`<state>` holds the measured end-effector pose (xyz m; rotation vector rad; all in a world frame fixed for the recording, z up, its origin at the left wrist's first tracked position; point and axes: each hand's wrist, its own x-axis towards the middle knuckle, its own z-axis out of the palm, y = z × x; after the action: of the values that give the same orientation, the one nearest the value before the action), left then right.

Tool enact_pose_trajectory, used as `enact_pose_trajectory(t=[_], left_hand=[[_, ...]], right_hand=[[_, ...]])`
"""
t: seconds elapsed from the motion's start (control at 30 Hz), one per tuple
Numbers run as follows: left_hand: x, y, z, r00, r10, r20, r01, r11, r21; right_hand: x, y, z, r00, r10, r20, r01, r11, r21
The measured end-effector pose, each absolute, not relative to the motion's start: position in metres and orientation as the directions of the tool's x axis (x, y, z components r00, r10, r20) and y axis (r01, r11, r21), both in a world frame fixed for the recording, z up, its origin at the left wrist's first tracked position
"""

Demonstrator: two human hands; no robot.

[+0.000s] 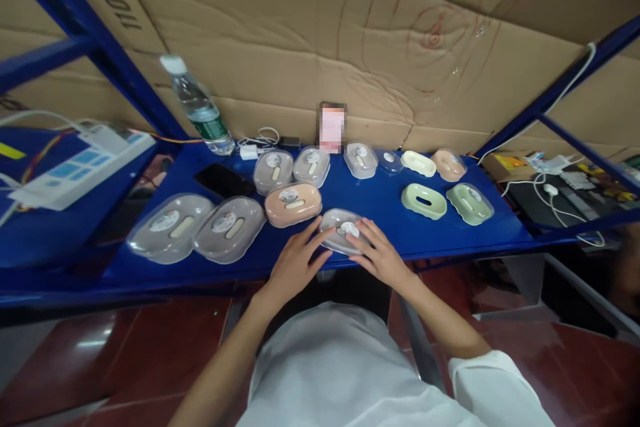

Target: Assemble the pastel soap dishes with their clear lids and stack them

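Note:
A grey soap box (336,240) with a clear lid and a round sticker lies on the blue table's front edge, between my hands. My left hand (299,259) is at its left side, fingers apart, with fingertips at the rim. Spread across the lid's right part are the fingers of my right hand (380,255), which cover some of the sticker. Just left of it sits a peach soap box (294,205) under a clear lid. Two lidded grey soap boxes, one (230,230) nearer and another (171,227) farther left, stand beside that.
Behind stand more grey boxes (273,172), a phone-like screen (332,127), a dark phone (223,180) and a water bottle (203,110). To the right are a green open dish (424,203), a lidded green box (470,204) and a cream dish (419,164). Blue posts (107,47) flank the table.

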<state>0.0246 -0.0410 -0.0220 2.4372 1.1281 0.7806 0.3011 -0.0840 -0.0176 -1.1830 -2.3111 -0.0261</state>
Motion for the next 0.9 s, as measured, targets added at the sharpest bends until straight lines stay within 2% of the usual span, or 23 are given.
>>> enact_pose_trajectory(t=[0.13,0.33,0.4,0.57,0.8,0.9], left_hand=[[0.027,-0.036,-0.018,0.569,0.757,0.321,0.580,-0.646,0.496],[0.034,-0.026,-0.016,0.553,0.750,0.363,0.582,-0.659,0.477],[0.035,-0.026,-0.016,0.569,0.749,0.340,0.591,-0.660,0.464],[0.036,-0.031,-0.016,0.562,0.747,0.356,0.587,-0.663,0.465],[0.038,-0.032,-0.017,0.550,0.732,0.402,0.592,-0.681,0.431],[0.038,-0.032,-0.018,0.545,0.726,0.419,0.597,-0.687,0.413]], right_hand=[[0.307,-0.079,-0.008,-0.462,0.744,0.483,0.731,0.628,-0.267],[0.318,-0.070,-0.004,-0.476,0.756,0.449,0.774,0.603,-0.194],[0.322,-0.061,-0.007,-0.384,0.785,0.486,0.839,0.517,-0.172],[0.333,-0.031,-0.002,-0.085,0.842,0.533,0.979,0.171,-0.113],[0.380,0.060,0.069,0.103,0.928,0.359,0.993,-0.077,-0.085],[0.399,0.112,0.093,0.087,0.961,0.262,0.995,-0.072,-0.065]])
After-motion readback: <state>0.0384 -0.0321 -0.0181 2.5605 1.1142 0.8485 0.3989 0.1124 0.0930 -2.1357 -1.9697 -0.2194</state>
